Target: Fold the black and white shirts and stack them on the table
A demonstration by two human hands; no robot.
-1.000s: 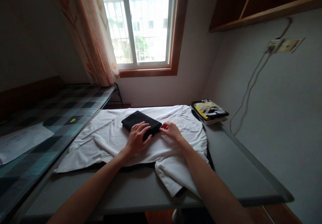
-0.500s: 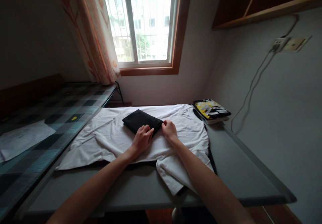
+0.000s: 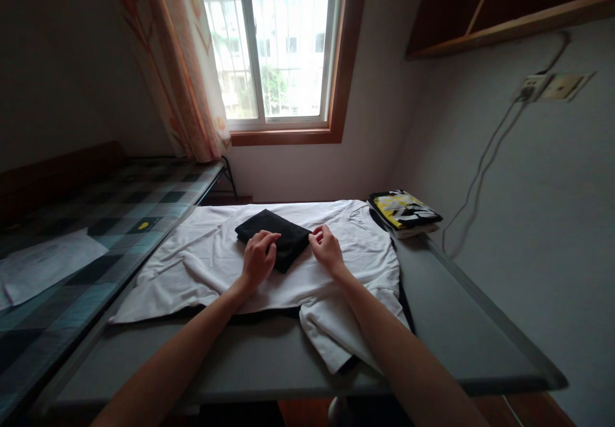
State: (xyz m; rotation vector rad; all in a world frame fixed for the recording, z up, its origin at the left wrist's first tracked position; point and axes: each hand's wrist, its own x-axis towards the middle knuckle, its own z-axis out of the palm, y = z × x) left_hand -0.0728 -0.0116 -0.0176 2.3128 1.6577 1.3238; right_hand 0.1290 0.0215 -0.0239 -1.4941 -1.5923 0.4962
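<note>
A folded black cloth (image 3: 291,238) lies on a white T-shirt (image 3: 216,273) spread across a grey table. My right hand (image 3: 327,249) pinches the cloth's right corner between thumb and fingers. On the left near side of the cloth rests my left hand (image 3: 260,255), its fingers bent loosely over the top and the thumb a little apart. Its fingertips are partly hidden. One sleeve of the shirt lies toward me, under my right forearm, and dark fabric shows along the shirt's lower edge.
A folded black, yellow and white garment (image 3: 406,210) sits at the table's (image 3: 461,324) back right corner. To the left is a checked bed surface (image 3: 168,206) with paper sheets (image 3: 52,264). A cord (image 3: 473,187) hangs down the right wall from a socket.
My left hand has shifted left along the black cloth, uncovering its near corner. The right hand stays at the right corner with little movement.
</note>
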